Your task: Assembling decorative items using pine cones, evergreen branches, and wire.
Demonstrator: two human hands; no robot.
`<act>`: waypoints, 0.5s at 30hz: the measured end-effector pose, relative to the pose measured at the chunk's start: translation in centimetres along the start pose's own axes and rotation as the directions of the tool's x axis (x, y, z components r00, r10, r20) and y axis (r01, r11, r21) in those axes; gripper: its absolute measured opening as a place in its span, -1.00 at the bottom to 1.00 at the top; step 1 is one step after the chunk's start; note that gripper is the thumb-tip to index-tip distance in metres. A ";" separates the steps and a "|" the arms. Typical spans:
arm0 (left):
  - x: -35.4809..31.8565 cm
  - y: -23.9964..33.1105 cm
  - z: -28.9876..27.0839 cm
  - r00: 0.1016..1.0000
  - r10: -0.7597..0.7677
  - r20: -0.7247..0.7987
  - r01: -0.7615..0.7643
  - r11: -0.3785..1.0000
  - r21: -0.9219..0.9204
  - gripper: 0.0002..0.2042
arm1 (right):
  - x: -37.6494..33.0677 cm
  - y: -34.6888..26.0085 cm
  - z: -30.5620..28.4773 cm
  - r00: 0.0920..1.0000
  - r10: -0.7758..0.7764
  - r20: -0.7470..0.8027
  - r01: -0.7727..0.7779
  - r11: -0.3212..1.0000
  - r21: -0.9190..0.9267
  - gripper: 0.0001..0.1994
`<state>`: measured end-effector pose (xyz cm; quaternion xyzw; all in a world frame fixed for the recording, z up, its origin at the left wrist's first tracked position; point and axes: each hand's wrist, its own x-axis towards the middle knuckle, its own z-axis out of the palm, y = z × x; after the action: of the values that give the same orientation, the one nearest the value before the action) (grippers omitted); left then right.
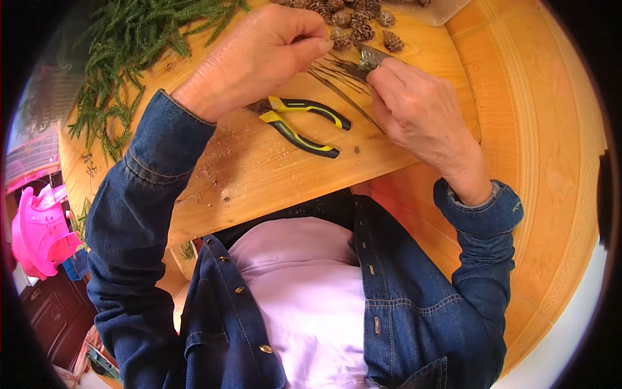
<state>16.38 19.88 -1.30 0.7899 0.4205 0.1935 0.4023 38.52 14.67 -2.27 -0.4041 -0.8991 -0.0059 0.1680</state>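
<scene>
- Pine cone [369,58], small, brown and scaly, sits in the upper middle of the frame, held just above the table [259,175] between both hands.
- Thin wires [337,74] lie fanned out on the wood just below the cone; one seems to run from the cone toward the left hand, though it is too fine to be sure.
- Right hand [414,110] reaches up from the lower right, knuckles toward the camera, its grip pinching the cone's lower end with the fingertips.
- Left hand [259,58] comes in from the left, fist loosely curled, thumb and forefinger pressed together just left of the cone.
- Yellow-and-black pliers [301,120] lie on the table under the hands, handles spread.
- More cones [350,19] are heaped at the top edge; green sprigs [129,58] fill the upper left.
</scene>
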 end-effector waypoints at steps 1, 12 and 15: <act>0.2 -0.2 0.0 1.000 0.027 -0.008 -0.027 0.999 -0.046 -0.84 | -0.1 0.1 0.1 1.000 0.003 0.000 -0.003 1.000 0.003 -0.88; -1.1 -1.3 -4.0 0.998 -0.011 -0.063 0.008 0.999 -0.047 -0.82 | -0.9 1.3 0.5 0.996 0.087 0.016 -0.088 0.996 0.026 -0.91; -1.3 -0.9 -4.5 0.994 -0.048 -0.100 0.035 0.991 -0.132 -0.82 | 0.0 1.4 -0.1 0.988 0.067 -0.142 -0.045 0.988 0.148 -0.90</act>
<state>12.25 21.22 0.74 0.7419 0.4435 0.2525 0.4349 39.54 15.61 -2.37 -0.4145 -0.8707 0.0343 0.2626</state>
